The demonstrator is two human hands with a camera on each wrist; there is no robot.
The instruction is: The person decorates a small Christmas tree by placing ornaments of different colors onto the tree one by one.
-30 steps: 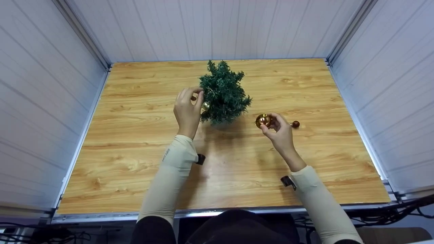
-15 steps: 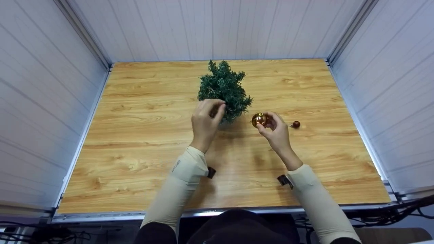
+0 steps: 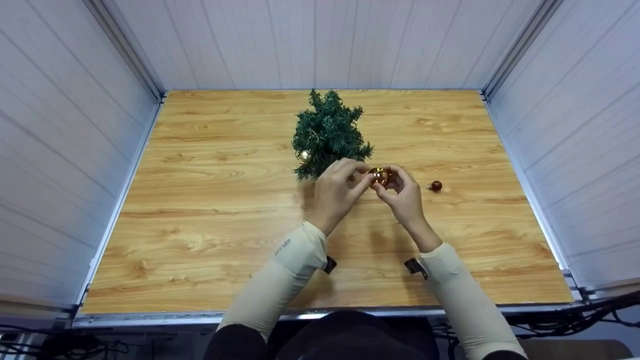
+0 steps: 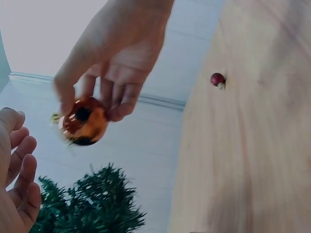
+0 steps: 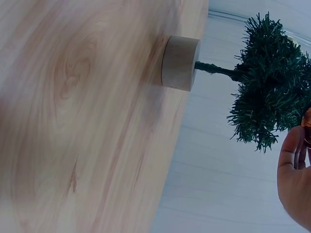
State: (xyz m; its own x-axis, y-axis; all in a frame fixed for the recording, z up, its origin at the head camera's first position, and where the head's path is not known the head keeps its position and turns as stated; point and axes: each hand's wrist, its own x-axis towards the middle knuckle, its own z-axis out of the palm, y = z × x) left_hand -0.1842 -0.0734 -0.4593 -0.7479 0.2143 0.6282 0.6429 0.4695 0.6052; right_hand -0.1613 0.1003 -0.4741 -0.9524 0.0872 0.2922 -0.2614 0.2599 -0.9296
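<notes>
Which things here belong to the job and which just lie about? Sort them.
Part of the job:
large gold bauble, held by the right hand, left hand close by
green tree
pale gold bauble, on the tree
small red bauble, loose on the table, probably belongs too

Apparently just lying about:
black cables, beyond the near edge

The middle is blocked by the green tree (image 3: pixel 329 127); at right, passage is interrupted by a red ball (image 3: pixel 436 186); at left, the surface (image 3: pixel 210 200) can be crossed.
</notes>
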